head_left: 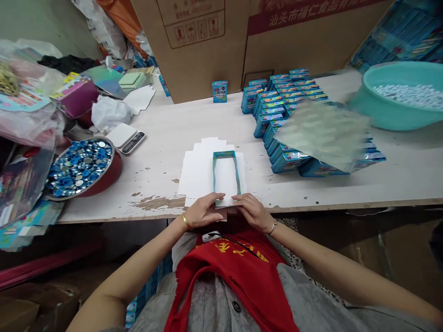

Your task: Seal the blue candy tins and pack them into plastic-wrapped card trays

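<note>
A blue-edged cardboard box with a white inside lies open in front of me, its walls standing up as a long rectangle. It rests on white card sheets at the table's front edge. My left hand is closed at the near left corner of the box, thumb and fingers on its end. On the near right corner, my right hand has its fingers curled against the card. The near end of the box is partly hidden by my fingers.
Several rows of small blue boxes stand at the right, under a blurred translucent sheet. A turquoise basin holds small white pieces. At left are a red bowl of blue-and-silver pieces and a scale. Large cartons stand behind one blue box.
</note>
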`<state>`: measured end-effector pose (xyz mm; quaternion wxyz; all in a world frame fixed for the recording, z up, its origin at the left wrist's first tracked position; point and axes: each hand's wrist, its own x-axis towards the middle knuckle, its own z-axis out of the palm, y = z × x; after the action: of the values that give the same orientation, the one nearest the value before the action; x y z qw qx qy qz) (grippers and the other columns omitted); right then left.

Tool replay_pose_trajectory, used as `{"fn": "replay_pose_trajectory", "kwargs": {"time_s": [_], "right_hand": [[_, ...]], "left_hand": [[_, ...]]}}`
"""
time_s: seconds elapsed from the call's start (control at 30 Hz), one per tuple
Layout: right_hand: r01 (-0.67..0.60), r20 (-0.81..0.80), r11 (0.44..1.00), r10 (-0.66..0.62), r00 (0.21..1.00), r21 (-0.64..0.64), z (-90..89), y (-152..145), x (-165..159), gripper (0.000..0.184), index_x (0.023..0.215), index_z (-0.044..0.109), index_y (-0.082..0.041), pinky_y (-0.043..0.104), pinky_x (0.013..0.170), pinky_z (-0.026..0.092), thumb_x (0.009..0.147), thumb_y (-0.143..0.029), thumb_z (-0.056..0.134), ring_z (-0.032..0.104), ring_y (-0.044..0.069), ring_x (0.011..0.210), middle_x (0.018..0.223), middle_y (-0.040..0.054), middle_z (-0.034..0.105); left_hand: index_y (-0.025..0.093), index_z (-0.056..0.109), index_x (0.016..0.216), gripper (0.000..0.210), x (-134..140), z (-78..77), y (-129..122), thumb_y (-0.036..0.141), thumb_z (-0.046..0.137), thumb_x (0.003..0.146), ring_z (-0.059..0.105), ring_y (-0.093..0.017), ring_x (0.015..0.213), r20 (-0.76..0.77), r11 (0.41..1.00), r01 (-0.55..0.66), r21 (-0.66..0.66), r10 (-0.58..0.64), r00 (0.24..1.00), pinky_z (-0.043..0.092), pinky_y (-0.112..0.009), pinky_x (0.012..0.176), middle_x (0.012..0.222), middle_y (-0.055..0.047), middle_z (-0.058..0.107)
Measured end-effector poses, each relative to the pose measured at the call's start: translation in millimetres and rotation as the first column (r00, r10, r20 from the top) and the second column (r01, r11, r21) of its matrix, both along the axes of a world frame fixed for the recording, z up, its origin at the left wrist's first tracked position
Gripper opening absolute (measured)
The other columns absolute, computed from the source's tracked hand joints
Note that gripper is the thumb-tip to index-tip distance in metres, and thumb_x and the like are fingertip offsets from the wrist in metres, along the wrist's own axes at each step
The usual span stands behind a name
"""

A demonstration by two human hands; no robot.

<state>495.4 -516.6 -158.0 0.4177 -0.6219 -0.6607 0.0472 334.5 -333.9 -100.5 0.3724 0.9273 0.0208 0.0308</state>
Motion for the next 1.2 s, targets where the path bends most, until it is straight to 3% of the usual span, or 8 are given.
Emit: {"fn": "replay_pose_trajectory", "kwargs": {"time_s": [0.17,0.27,0.37,0.47,0.63,0.9,1.07,1.2], "right_hand": [[0.215,-0.185,0.975,-0.203,0.962,0.048,3.6,8,-13,0.039,0.135,0.041,-0.022,0.041,0.09,0.052,0.096,-0.021,0.044,0.059,0.021,0.107,0.116,0.0125,0.061],[0.22,-0.045,0.974,-0.218,0.975,0.051,-1.8,9,-17,0.038,0.132,0.047,-0.021,0.043,0.092,0.051,0.095,-0.029,0.048,0.054,0.025,0.114,0.131,0.0162,0.051],[0.243,0.152,0.97,-0.243,0.958,0.014,-7.3,9,-18,0.029,0.12,0.058,-0.018,0.043,0.086,0.051,0.094,-0.029,0.049,0.055,0.026,0.105,0.124,0.016,0.055],[0.275,0.241,0.961,-0.261,0.935,-0.029,-5.0,11,-20,0.023,0.107,0.063,-0.017,0.039,0.08,0.048,0.095,-0.023,0.045,0.054,0.024,0.094,0.109,0.0134,0.06],[0.271,0.265,0.946,-0.219,0.939,-0.178,12.0,15,-23,0.015,0.092,0.065,-0.018,0.034,0.077,0.042,0.091,-0.016,0.05,0.047,0.022,0.088,0.101,0.0089,0.061],[0.255,0.185,0.91,-0.202,0.962,-0.328,25.8,24,-24,0.012,0.086,0.062,-0.018,0.034,0.077,0.041,0.088,-0.013,0.051,0.048,0.021,0.087,0.096,0.0076,0.061],[0.182,-0.203,0.954,-0.232,0.951,-0.237,21.7,28,-16,0.041,0.13,0.047,-0.02,0.039,0.099,0.042,0.09,-0.021,0.048,0.048,0.022,0.118,0.137,0.0108,0.048],[0.328,-0.471,0.898,-0.435,0.767,-0.294,18.3,45,-5,0.066,0.151,0.022,-0.018,0.036,0.095,0.049,0.09,-0.027,0.046,0.056,0.02,0.112,0.14,0.015,0.045]], "left_hand": [[0.019,0.058,0.116,0.031,15,-6.5,-16,0.034,0.04,0.097,0.064,-0.018,0.087,-0.029,0.952,-0.267,0.152,0.274,0.961,0.049,-0.03,0.079,0.095,-0.006,0.069],[0.02,0.049,0.133,0.043,22,-4.3,-25,0.037,0.049,0.093,0.063,-0.019,0.077,-0.087,0.883,-0.381,0.274,0.417,0.905,0.047,-0.03,0.071,0.084,-0.004,0.068],[0.018,0.047,0.134,0.049,20,2.7,-27,0.039,0.055,0.091,0.062,-0.021,0.09,-0.008,0.844,-0.405,0.353,0.436,0.9,0.046,-0.032,0.077,0.101,-0.008,0.067],[0.021,0.06,0.115,0.034,12,7.3,-28,0.043,0.057,0.089,0.054,-0.026,0.111,0.123,0.803,-0.318,0.503,0.298,0.947,0.038,-0.041,0.094,0.122,-0.011,0.061],[0.02,0.063,0.092,0.013,7,7.3,-34,0.028,0.053,0.092,0.052,-0.025,0.106,-0.017,0.751,-0.067,0.657,0.104,0.994,0.03,-0.045,0.098,0.093,-0.007,0.064],[0.015,0.066,0.084,0.025,39,30.3,-24,0.028,0.047,0.093,0.057,-0.027,0.099,-0.332,0.834,0.095,0.544,0.11,0.937,0.031,-0.05,0.097,0.089,-0.01,0.068],[0.018,0.067,0.075,0.022,65,47.0,-3,0.037,0.06,0.084,0.06,-0.028,0.096,-0.543,0.905,0.168,0.39,0.079,0.836,0.03,-0.056,0.099,0.084,-0.008,0.071],[0.019,0.066,0.075,0.013,66,49.3,-1,0.031,0.064,0.078,0.06,-0.026,0.1,-0.553,0.915,0.15,0.375,0.091,0.828,0.03,-0.054,0.102,0.086,-0.005,0.071]]}}
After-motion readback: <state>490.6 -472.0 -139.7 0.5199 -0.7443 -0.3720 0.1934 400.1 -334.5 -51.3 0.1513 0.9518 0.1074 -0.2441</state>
